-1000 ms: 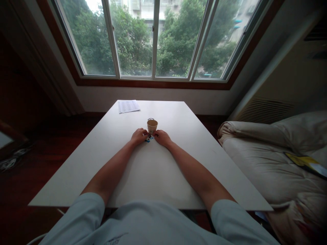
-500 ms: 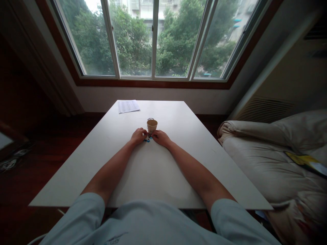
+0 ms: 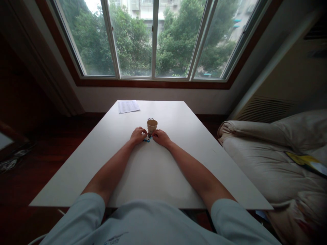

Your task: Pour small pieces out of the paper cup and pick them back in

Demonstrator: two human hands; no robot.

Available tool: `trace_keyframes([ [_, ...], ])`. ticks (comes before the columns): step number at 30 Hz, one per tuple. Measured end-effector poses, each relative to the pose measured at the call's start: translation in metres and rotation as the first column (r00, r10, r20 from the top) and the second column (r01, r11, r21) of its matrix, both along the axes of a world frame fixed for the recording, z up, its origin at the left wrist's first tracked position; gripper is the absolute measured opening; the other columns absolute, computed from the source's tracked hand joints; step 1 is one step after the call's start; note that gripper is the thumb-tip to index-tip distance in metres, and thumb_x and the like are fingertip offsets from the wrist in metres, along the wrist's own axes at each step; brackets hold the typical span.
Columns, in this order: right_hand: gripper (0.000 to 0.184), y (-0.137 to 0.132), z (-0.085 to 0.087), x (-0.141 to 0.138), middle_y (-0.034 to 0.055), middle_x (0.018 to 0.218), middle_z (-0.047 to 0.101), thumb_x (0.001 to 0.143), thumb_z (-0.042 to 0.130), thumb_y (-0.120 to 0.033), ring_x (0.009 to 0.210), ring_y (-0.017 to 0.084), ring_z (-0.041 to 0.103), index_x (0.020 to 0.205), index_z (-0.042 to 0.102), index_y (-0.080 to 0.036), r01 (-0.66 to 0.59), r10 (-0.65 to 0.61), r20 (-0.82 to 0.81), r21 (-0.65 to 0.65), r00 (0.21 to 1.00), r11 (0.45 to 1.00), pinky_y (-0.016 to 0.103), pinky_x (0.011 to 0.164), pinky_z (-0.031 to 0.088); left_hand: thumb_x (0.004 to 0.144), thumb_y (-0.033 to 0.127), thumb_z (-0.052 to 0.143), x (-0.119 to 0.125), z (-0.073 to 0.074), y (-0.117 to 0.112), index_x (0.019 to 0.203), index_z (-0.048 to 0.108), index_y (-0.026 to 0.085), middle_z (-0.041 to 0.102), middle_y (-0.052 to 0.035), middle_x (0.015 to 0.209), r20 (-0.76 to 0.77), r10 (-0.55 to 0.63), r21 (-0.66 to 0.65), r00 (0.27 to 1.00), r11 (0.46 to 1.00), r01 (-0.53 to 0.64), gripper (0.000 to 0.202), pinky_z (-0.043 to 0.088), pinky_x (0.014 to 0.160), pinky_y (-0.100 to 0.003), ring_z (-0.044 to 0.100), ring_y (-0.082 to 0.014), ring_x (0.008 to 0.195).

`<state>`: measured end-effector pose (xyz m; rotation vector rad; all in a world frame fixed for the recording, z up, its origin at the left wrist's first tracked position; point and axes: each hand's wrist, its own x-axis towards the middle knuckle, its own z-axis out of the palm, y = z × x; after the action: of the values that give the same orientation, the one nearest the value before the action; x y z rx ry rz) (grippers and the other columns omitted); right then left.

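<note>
A small tan paper cup (image 3: 152,125) stands upright on the white table (image 3: 163,170), a little beyond my hands. Just in front of it lies a little heap of tiny blue and dark pieces (image 3: 147,139). My left hand (image 3: 138,134) rests on the table at the left of the heap, fingers curled and pinched at the pieces. My right hand (image 3: 161,137) rests at the right of the heap, its fingertips closed together at the pieces. What either pinch holds is too small to make out.
A printed sheet of paper (image 3: 128,106) lies at the table's far left corner. A wide window (image 3: 153,37) fills the wall ahead. To the right lies a bed with pale bedding (image 3: 276,160) and a yellow booklet (image 3: 305,162).
Both hands stay at the heap; their fingers shift slightly among the small pieces. The cup has not moved.
</note>
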<state>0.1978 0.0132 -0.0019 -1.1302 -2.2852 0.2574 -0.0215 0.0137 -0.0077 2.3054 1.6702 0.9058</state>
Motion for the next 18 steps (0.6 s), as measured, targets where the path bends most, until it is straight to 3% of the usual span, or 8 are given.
trace_keyframes([
  [7,0.009,-0.008,0.008,-0.002,0.003,0.084,0.063,0.088,0.057,-0.022,0.082,0.017,0.054,0.09,0.066,-0.021,0.027,-0.021,-0.06,0.101,0.998,0.994,0.026,0.075,0.04,0.078,0.026,0.066,-0.008,-0.005,0.009,0.089,0.079,0.025,0.064,-0.0066,0.103,-0.03,-0.078,0.009,0.997,0.997,0.078,0.017,0.046,0.098,-0.036,0.058,-0.0206,0.101],
  [12,0.014,-0.017,0.023,-0.003,0.006,0.093,0.064,0.093,0.053,-0.023,0.093,0.02,0.054,0.098,0.065,-0.021,0.054,-0.028,-0.127,0.202,0.992,0.978,0.029,0.084,0.041,0.078,0.025,0.065,-0.009,-0.006,0.011,0.086,0.079,0.025,0.065,-0.0061,0.101,-0.009,-0.098,0.018,0.995,0.995,0.098,0.016,0.048,0.097,-0.035,0.059,-0.0191,0.097],
  [18,0.019,-0.011,0.034,-0.005,0.0071,0.087,0.06,0.095,0.047,-0.024,0.09,0.022,0.051,0.102,0.065,-0.019,0.22,-0.157,-0.264,0.232,0.952,0.947,0.033,0.086,0.042,0.078,0.023,0.063,-0.007,-0.005,0.007,0.086,0.078,0.024,0.064,-0.0063,0.102,-0.015,-0.078,0.012,0.997,0.997,0.078,0.016,0.048,0.095,-0.036,0.058,-0.0201,0.098],
])
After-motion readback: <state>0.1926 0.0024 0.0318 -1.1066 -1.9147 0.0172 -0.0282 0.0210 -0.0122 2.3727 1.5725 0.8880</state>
